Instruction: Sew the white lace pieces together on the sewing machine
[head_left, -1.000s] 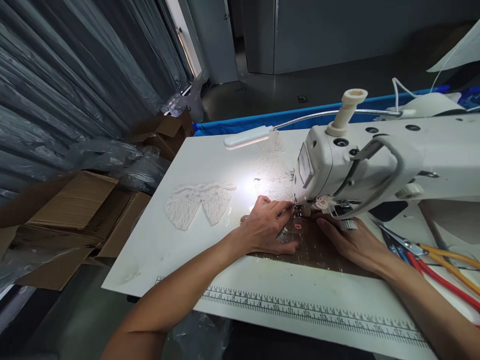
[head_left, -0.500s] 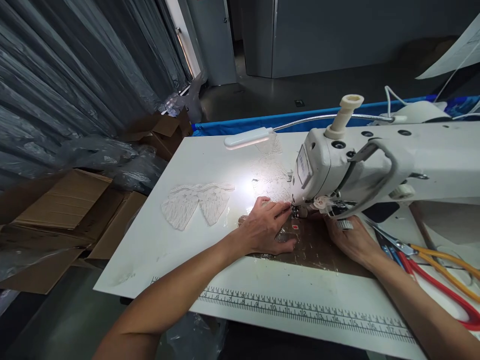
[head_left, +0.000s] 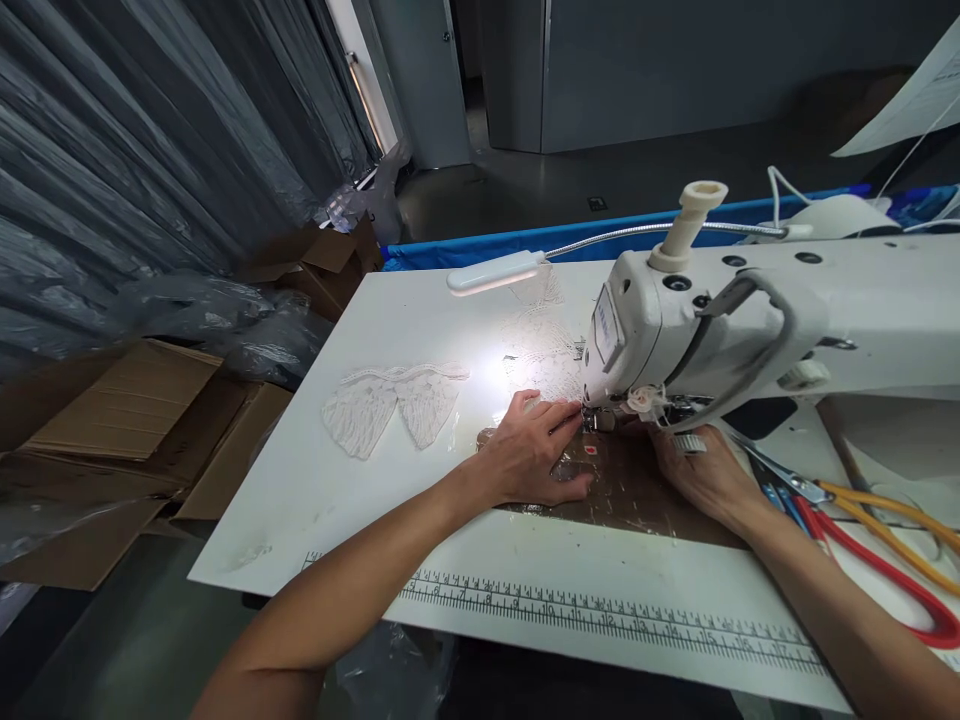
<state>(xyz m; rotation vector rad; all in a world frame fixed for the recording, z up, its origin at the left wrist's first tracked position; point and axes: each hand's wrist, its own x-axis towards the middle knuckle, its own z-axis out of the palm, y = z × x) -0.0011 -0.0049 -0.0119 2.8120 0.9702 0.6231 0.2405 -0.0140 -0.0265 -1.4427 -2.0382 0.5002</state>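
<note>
The left hand (head_left: 534, 455) lies spread beside the presser foot (head_left: 598, 419); the grip of the right hand (head_left: 709, 478) is hidden and cannot be told. White lace (head_left: 541, 345) lies toward the far edge of the tabletop (head_left: 300, 500). Guiding this lace seems in hand; the next move probably calls for even feeding.

Person's left grip (head_left: 541, 452) bare, slim-fingered — left arm (head_left: 367, 570) sleeveless along visible length. Right grip (head_left: 706, 476) bare, partly hidden — right forearm (head_left: 817, 600) likewise bare.
</note>
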